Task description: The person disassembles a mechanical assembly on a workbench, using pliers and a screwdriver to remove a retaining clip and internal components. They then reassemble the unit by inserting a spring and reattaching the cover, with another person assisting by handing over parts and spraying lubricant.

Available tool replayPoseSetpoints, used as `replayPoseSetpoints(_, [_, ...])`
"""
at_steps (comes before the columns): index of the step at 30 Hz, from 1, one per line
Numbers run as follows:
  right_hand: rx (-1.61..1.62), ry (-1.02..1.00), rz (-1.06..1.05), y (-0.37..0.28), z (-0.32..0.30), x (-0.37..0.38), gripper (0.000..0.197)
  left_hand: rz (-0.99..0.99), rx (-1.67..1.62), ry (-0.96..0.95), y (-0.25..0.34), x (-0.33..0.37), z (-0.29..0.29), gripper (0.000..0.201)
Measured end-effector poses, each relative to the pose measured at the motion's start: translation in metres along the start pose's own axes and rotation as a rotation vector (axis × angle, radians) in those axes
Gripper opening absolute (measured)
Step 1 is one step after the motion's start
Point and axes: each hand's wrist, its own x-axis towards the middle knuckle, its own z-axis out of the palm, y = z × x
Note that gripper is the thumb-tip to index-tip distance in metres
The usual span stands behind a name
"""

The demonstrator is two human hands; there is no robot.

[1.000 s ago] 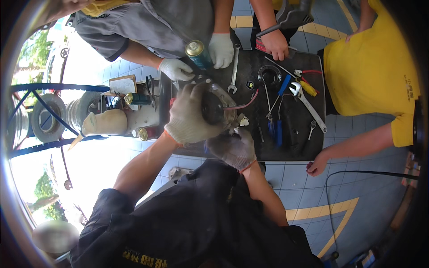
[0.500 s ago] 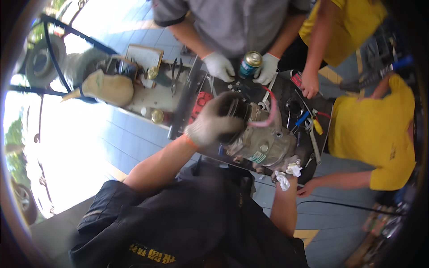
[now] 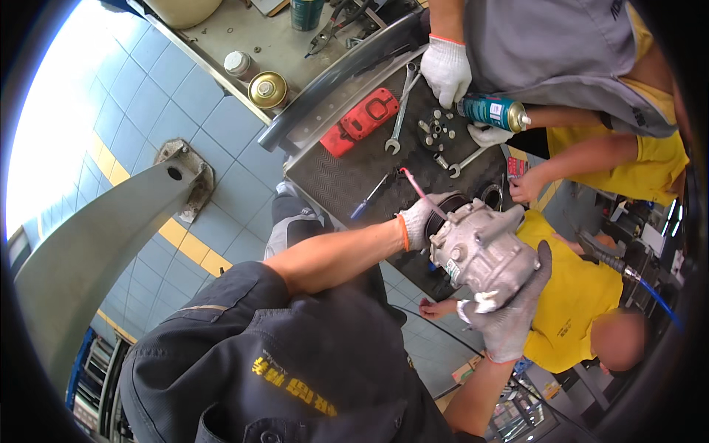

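Between my two gloved hands is a grey metal car air-conditioning compressor [image 3: 484, 251], tilted above the right part of the work table. My left hand [image 3: 422, 220] grips its black pulley [image 3: 452, 204] end. My right hand [image 3: 509, 325] wraps round the opposite end from below, thumb up along the casing. White crumpled paper [image 3: 485, 301] shows on the housing by my right fingers. A red-pink strip [image 3: 421, 190] reaches from near the pulley toward the table; where it ends beneath is hidden.
On the dark table mat [image 3: 332, 181] lie a red tool case [image 3: 360, 122], a combination wrench [image 3: 402, 111], a blue-handled screwdriver [image 3: 360, 208] and several small metal parts [image 3: 436, 129]. Opposite, a white-gloved co-worker holds a spray can [image 3: 491, 112]. People in yellow shirts stand right; a gold-topped can [image 3: 268, 90] stands left.
The compressor has been lifted and tilted off the table, with both my hands now on it. My view has turned and shifted. The co-worker's spray can has gone from upright to lying sideways.
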Motion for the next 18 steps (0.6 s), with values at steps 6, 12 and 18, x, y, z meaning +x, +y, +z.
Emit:
replayPoseSetpoints(6, [-0.104,0.042,-0.061,-0.005,0.008,0.003,0.139,-0.092,-0.044,0.027,0.028,0.011,-0.008,0.046])
replayPoseSetpoints(12, [0.201,0.083,-0.019,0.028,0.0,-0.004,0.137,0.301,1.308,0.129,0.022,-0.013,0.022,0.043])
replayPoseSetpoints(18, [0.588,0.221,0.293,0.073,0.0,-0.032,0.135,-0.071,-0.108,0.258,0.019,-0.021,0.055,0.052])
